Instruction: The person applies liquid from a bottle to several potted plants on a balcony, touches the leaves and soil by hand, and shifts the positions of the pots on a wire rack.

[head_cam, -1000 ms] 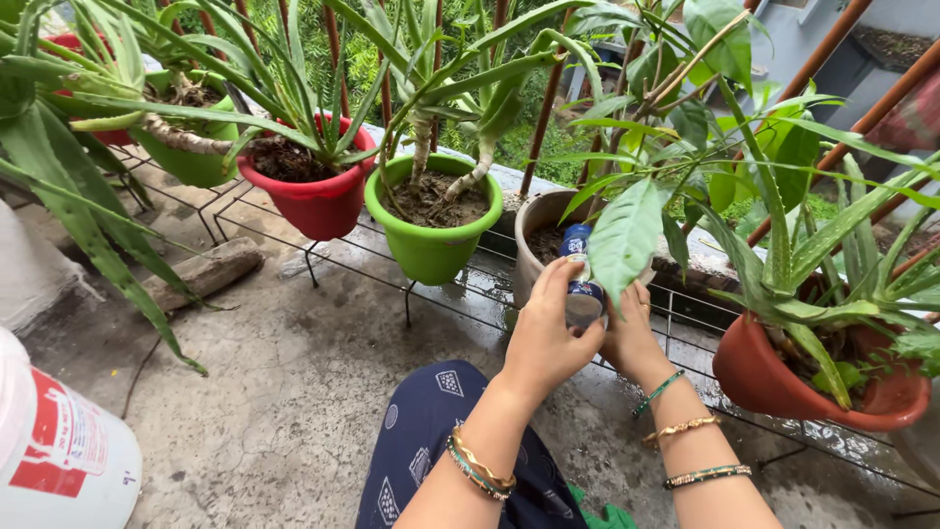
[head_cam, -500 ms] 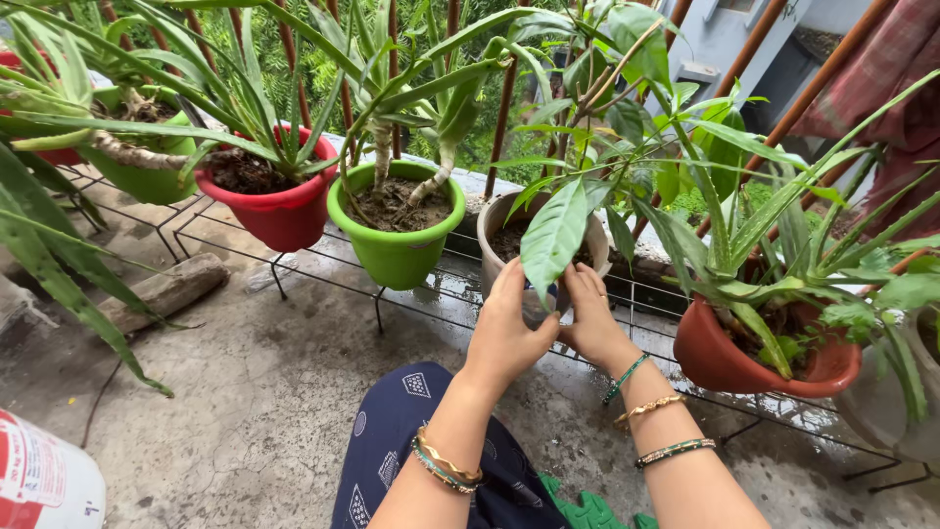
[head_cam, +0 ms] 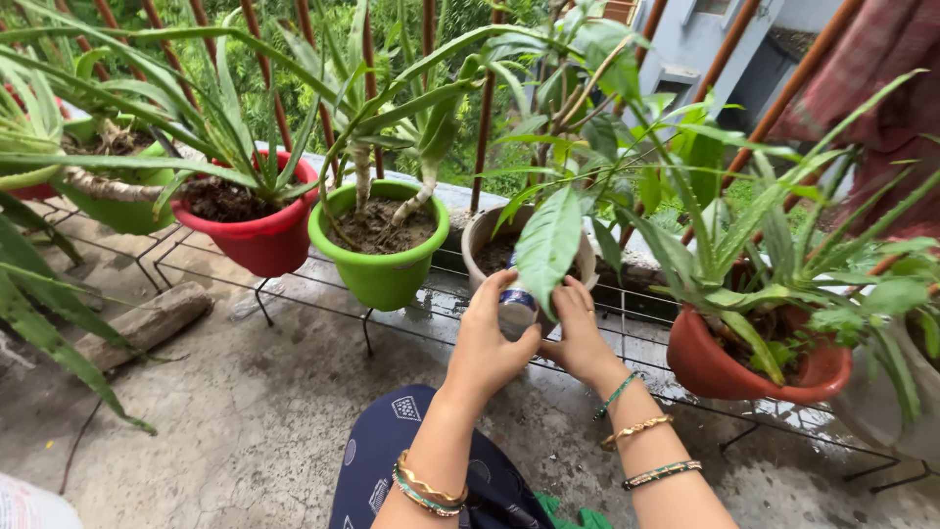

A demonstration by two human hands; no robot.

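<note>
Green and red plastic pots stand in a row on a wire rack along the far railing. From the left: a red pot with a spiky plant, then a green pot with two bare-stemmed plants, both well apart from the hands. Next, the left hand is wrapped around a small blue-and-white container, fingers curled closed on its side. The right hand touches the container's opposite side with fingers bent; how firmly it grips cannot be told. The container sits just in front of a grey pot, beneath a broad leaf. Step in hand appears to be opening or dosing from the container; a next move would call for tilting it over the grey pot's soil, clear of the leaf. At right stands a terracotta pot.
</note>
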